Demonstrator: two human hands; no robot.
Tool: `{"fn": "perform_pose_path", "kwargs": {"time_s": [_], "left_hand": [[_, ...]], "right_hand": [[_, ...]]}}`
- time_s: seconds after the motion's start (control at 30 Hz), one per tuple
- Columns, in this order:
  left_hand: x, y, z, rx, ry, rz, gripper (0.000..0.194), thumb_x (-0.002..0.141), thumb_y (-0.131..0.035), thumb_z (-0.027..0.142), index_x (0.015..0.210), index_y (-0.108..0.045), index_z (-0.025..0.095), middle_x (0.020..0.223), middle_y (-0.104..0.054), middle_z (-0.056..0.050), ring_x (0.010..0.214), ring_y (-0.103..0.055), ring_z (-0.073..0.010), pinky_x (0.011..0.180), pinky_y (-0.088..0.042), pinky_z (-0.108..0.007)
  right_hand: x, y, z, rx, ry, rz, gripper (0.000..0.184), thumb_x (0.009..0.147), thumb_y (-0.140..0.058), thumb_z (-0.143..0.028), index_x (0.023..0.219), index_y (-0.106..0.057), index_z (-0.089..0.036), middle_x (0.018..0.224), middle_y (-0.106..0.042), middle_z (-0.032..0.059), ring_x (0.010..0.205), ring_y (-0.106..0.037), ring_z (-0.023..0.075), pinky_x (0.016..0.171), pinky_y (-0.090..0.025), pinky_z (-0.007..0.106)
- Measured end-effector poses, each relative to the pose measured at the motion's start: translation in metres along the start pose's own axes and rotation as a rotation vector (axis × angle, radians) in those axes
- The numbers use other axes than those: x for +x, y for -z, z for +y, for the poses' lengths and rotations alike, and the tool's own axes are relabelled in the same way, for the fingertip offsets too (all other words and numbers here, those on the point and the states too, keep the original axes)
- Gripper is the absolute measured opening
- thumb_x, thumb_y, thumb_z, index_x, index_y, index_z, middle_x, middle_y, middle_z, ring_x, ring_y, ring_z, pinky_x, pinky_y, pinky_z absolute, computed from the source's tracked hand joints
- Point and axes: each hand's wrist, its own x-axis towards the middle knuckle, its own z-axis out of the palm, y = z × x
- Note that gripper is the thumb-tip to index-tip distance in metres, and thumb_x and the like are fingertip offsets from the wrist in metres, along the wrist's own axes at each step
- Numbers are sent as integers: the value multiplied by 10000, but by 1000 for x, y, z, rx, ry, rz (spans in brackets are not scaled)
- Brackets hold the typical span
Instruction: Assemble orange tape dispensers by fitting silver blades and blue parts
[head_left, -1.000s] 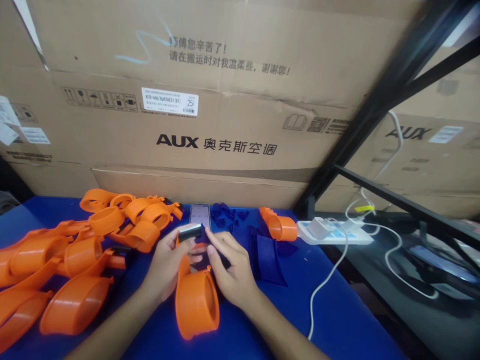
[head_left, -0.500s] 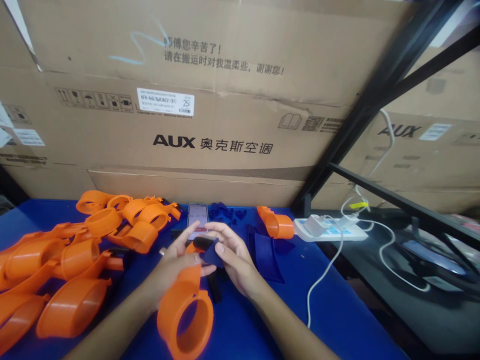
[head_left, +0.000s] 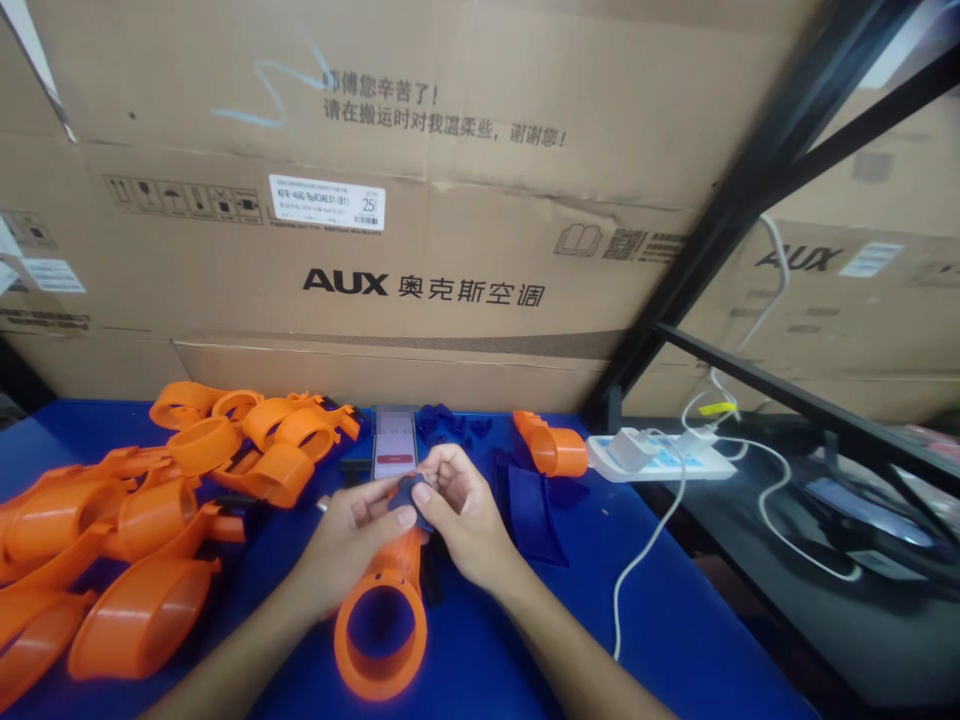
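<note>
My left hand [head_left: 352,540] grips the stem of an orange ring-shaped plastic part [head_left: 381,630], whose hoop hangs toward me over the blue table [head_left: 660,640]. My right hand [head_left: 461,515] pinches a small dark blue piece [head_left: 411,495] against the top of that orange stem, thumb and fingers closed on it. Both hands meet at the table's middle, just in front of a phone [head_left: 394,442] lying flat with its screen lit.
A heap of several orange ring parts [head_left: 135,510] fills the left side. Small blue pieces [head_left: 450,425] and a blue curved panel [head_left: 531,510] lie behind and right of my hands, with one orange part [head_left: 551,447]. A white power strip [head_left: 660,460] with a cable sits right. Cardboard boxes [head_left: 420,200] wall the back.
The orange part has turned from lying flat to its hoop facing me. My right hand brought the blue piece onto its stem and both hands closed together.
</note>
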Motion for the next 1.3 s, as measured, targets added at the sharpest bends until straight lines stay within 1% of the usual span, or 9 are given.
{"fn": "perform_pose_path", "kwargs": {"time_s": [0.2, 0.3, 0.37, 0.47, 0.53, 0.63, 0.73, 0.93, 1.3], "left_hand": [[-1, -2, 0, -56, -1, 4, 476, 842, -811, 320, 1291, -741, 181, 1191, -781, -130, 1062, -743, -314, 970, -570, -425], [0, -2, 0, -80, 62, 80, 470, 843, -812, 362, 1258, -738, 153, 1147, -789, -148, 941, -775, -296, 861, -606, -389], [1, 0, 0, -111, 117, 156, 478, 829, -822, 393, 1221, -738, 133, 1125, -791, -167, 887, -782, -294, 769, -616, -357], [5, 3, -1, -191, 169, 235, 490, 802, -839, 411, 1174, -736, 110, 1097, -792, -190, 869, -780, -297, 720, -612, -342], [6, 6, -1, -248, 190, 261, 483, 809, -827, 413, 1165, -732, 100, 1068, -795, -190, 846, -773, -282, 730, -609, -343], [7, 8, 2, -334, 259, 212, 471, 863, -756, 449, 1141, -738, 69, 995, -794, -180, 771, -750, -242, 691, -587, -309], [6, 9, 5, -399, 304, 132, 472, 899, -698, 467, 1096, -756, 42, 881, -780, -158, 724, -725, -216, 662, -561, -278], [4, 6, 6, -407, 286, 115, 469, 904, -694, 461, 1099, -759, 39, 851, -765, -135, 661, -687, -179, 635, -543, -262], [8, 10, 2, -385, 289, 162, 491, 853, -745, 471, 1105, -763, 49, 861, -776, -150, 766, -741, -259, 659, -560, -310]], "right_hand": [[0, -2, 2, -58, 22, 33, 431, 871, -756, -549, 1066, -497, -265, 866, -575, -17, 669, -534, 139, 482, -451, 231], [4, 5, -2, -202, 58, 56, 391, 985, -572, -579, 1209, -542, -260, 966, -651, 31, 804, -623, 184, 658, -542, 312], [8, 17, -7, -447, 114, 141, 366, 1045, -450, -531, 1241, -584, -252, 1051, -691, 68, 966, -645, 228, 862, -534, 396], [12, 39, -14, -1057, 159, 315, 391, 980, -572, -445, 1300, -612, -224, 1259, -672, 136, 1211, -553, 340, 1037, -416, 516], [13, 52, -16, -1400, 80, 375, 495, 941, -615, -423, 1378, -583, -194, 1330, -636, 184, 1255, -497, 403, 1041, -364, 567], [13, 63, -15, -1665, -65, 364, 620, 908, -659, -455, 1439, -540, -159, 1314, -629, 222, 1227, -489, 433, 1014, -336, 578], [13, 65, -12, -1750, -139, 305, 593, 910, -670, -453, 1419, -558, -171, 1259, -649, 208, 1199, -508, 413, 994, -325, 554], [15, 66, -10, -1792, -172, 267, 459, 947, -646, -352, 1380, -588, -211, 1236, -676, 168, 1171, -531, 377, 969, -322, 518], [21, 74, -6, -1707, -138, 344, 364, 958, -545, -217, 1315, -605, -185, 1157, -732, 167, 1134, -563, 362, 950, -325, 512]]}}
